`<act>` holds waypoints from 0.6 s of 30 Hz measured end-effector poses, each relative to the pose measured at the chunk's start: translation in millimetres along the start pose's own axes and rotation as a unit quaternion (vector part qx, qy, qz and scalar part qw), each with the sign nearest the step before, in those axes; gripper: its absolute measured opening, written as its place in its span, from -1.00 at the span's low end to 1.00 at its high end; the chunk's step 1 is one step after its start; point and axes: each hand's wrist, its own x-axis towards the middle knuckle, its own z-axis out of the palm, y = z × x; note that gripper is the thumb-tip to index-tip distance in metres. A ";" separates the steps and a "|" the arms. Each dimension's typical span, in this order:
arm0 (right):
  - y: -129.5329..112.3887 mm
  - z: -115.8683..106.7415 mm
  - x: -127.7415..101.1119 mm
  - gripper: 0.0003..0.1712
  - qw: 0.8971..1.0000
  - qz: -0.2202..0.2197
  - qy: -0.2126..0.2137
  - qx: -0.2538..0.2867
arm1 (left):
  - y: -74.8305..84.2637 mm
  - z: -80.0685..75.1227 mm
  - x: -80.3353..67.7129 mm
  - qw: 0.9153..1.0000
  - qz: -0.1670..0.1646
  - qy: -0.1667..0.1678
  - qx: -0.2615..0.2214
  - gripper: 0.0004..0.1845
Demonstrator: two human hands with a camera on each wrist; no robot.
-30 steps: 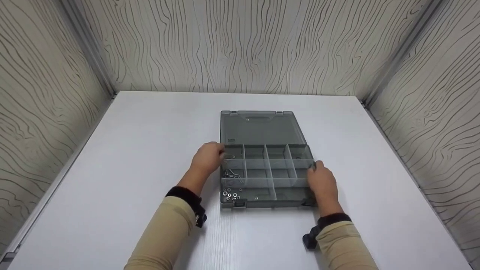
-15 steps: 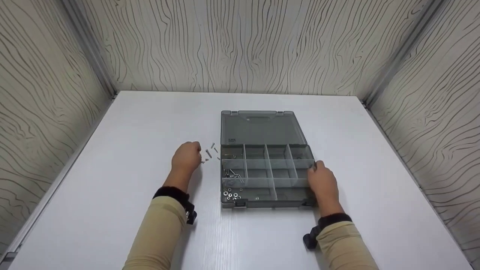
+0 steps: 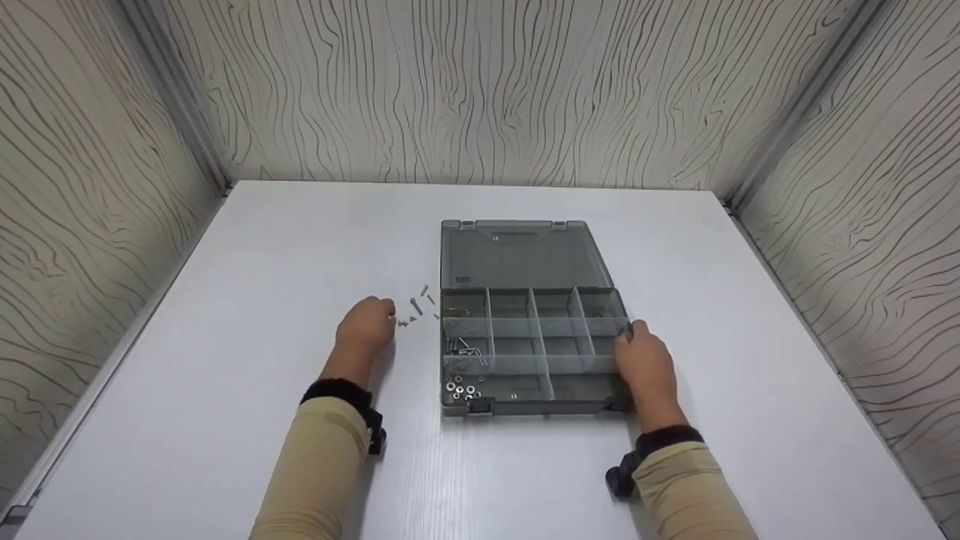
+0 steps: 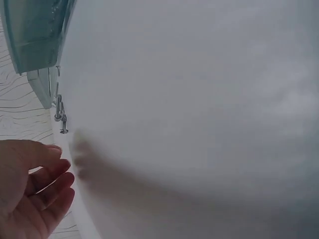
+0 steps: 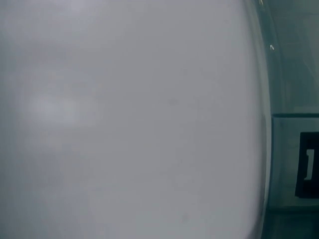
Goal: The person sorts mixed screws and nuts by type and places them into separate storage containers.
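The loose screws (image 3: 417, 307) lie on the table (image 3: 247, 315), just beside the far left corner of the organiser box (image 3: 534, 352). My left hand (image 3: 365, 327) rests next to them, fingers relaxed and apart, gripping nothing. My right hand (image 3: 643, 363) steadies the box's right edge; I cannot tell how its fingers lie. Risk: a careless sweep could scatter the screws toward the table's left edge.

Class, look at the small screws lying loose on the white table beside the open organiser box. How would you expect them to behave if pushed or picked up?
The screws look small, rigid and metallic, so probably light and stiff. On the smooth table they would likely skid or roll. Being thin, they probably need a fingertip pinch from the left hand.
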 end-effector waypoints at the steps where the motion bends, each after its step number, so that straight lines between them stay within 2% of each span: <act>1: 0.0 0.2 0.1 -0.46 1.000 0.000 -0.001 0.000 | 2.2 1.8 0.1 1.000 0.002 0.000 0.007 -0.77; 6: 0.2 0.4 -0.4 -0.45 1.000 0.000 -0.005 -0.001 | 12.1 8.2 0.7 0.999 0.003 0.009 0.042 -0.82; 11: 0.0 -0.4 -0.6 -0.45 1.000 0.003 -0.005 0.003 | 15.4 11.0 1.6 0.997 0.013 0.024 0.068 -0.83; 18: -0.5 -1.9 0.4 -0.45 1.000 0.003 -0.013 0.005 | 13.6 13.3 2.1 0.998 0.000 0.018 0.064 -0.76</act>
